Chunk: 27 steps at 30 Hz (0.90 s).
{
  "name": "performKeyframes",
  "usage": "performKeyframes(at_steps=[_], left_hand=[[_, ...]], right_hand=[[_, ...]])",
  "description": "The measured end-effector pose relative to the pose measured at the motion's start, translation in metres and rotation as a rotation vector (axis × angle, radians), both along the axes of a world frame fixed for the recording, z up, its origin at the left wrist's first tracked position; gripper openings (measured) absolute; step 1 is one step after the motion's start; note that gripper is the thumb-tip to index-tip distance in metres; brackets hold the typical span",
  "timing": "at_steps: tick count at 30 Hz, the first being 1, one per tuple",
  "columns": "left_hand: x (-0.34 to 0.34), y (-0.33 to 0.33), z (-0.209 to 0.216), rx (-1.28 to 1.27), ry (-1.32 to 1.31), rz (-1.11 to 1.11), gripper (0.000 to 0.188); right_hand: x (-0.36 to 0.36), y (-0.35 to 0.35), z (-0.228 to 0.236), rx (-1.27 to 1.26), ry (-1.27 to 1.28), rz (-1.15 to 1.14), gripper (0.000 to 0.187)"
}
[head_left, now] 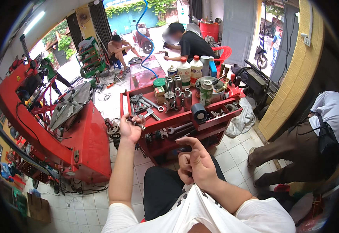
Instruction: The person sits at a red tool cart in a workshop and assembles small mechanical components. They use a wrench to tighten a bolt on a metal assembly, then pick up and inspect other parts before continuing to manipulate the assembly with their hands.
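My left hand [131,131] is raised palm up beside the left front corner of a red tool cart [156,125]. Its fingers curl round a short, dark metal rod-shaped piece [139,125], whose exact kind I cannot make out. In front of my chest is my right hand [196,162], its index finger bent outward and the others curled in. White shirt cloth [194,198] is drawn up to a peak at the underside of that hand, seemingly gripped there. On the cart's top lie several wrenches [150,104], beside upright metal sockets [178,82].
Bottles [184,72], a green spray can [206,92] and a black tape roll [199,112] stand on the cart. A red machine [88,143] rises at left. One person [305,147] stands close at right; others [194,43] sit beyond the cart. A blue hose [140,29] hangs down.
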<state>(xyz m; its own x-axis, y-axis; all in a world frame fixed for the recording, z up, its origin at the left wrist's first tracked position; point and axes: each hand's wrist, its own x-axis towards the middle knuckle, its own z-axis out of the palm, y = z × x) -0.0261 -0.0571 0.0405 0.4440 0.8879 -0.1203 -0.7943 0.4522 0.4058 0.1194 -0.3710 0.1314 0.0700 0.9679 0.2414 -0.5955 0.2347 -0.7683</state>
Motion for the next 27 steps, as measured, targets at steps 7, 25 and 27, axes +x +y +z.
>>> performKeyframes(at_steps=[7,25,27], left_hand=[[0.023,0.038,0.012,0.033,-0.073,-0.039,0.024],[0.066,0.134,-0.082,0.322,0.043,0.16,0.042],[0.062,0.132,-0.087,0.314,0.099,0.144,0.037]], right_hand=[[-0.003,0.052,-0.046,0.098,-0.306,0.252,0.026],[0.055,0.349,-0.143,0.154,-1.314,-0.47,0.035],[0.052,0.343,-0.145,0.145,-1.304,-0.46,0.032]])
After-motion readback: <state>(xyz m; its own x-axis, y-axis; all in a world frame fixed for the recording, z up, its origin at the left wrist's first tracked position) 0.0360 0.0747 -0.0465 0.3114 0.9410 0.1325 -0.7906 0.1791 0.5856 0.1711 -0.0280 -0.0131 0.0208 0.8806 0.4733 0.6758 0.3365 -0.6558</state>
